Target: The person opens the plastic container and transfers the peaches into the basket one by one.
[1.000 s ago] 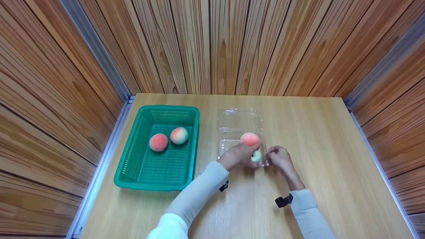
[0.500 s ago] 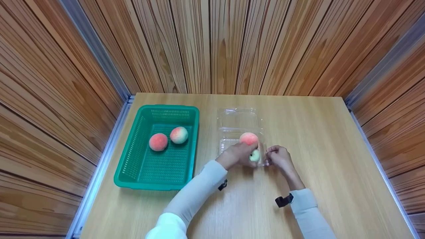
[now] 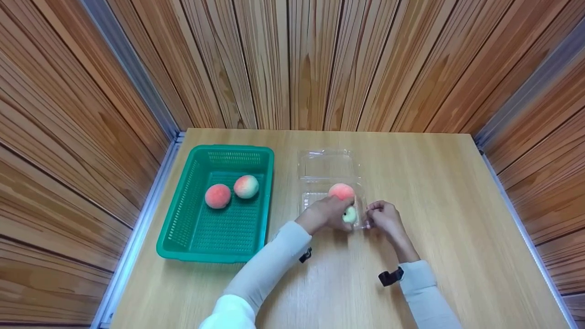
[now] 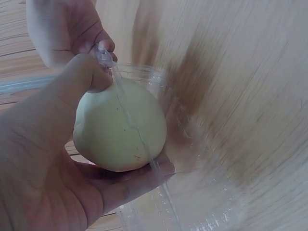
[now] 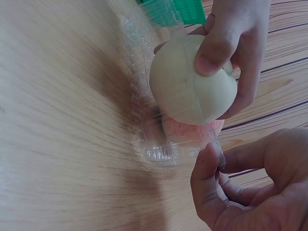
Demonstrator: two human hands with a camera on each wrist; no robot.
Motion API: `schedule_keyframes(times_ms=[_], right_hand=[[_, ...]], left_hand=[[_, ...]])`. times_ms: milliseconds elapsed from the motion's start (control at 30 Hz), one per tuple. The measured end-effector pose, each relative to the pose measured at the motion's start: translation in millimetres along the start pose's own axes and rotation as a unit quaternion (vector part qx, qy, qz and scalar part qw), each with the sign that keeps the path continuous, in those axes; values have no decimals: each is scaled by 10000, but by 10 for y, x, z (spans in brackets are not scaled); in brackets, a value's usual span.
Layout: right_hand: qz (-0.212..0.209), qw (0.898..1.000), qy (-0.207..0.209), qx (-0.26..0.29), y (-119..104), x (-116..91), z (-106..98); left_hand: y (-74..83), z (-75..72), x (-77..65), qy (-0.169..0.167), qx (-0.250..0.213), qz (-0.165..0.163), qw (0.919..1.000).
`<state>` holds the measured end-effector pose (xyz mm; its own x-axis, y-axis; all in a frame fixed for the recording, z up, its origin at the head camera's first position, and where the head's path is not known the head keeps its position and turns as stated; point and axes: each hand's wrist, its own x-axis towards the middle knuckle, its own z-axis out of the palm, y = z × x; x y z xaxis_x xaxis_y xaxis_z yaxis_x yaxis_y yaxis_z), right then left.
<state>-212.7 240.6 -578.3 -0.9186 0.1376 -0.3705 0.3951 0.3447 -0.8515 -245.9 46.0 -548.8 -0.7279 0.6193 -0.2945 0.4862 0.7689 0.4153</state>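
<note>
My left hand [image 3: 323, 214] grips a pale greenish-white peach [image 3: 349, 214] at the near right of a clear plastic clamshell box [image 3: 328, 165]. In the left wrist view the thumb lies on top of this peach [image 4: 120, 132] and the fingers pass beneath it, with the box's rim crossing in front. A pink peach [image 3: 341, 190] sits in the box just behind, partly hidden by the left hand. At the box's near right corner, my right hand [image 3: 385, 217] pinches the plastic rim [image 5: 216, 149] between thumb and fingers. The box's lid lies folded back, away from me.
A green plastic basket [image 3: 215, 253] stands left of the box, holding a pink peach [image 3: 218, 196] and a pink-and-white peach [image 3: 246, 186]. Wood-patterned panels [image 3: 301, 64] rise behind and on both sides of the wooden table [image 3: 429, 183].
The left hand has edged slightly left, the held peach and the pink peach behind it shifting the same way. My right hand has stayed at the corner of the box.
</note>
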Motion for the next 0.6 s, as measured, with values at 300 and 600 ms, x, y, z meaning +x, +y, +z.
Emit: schedule_keyframes(times_ms=[300, 600], right_hand=[[30, 10000, 36, -8, -11, -4, 1], [13, 10000, -12, 64, 12, 19, -2]], left_hand=[[-1, -26, -13, 24, 244, 21, 9997], [-6, -45, -27, 26, 262, 44, 9996]])
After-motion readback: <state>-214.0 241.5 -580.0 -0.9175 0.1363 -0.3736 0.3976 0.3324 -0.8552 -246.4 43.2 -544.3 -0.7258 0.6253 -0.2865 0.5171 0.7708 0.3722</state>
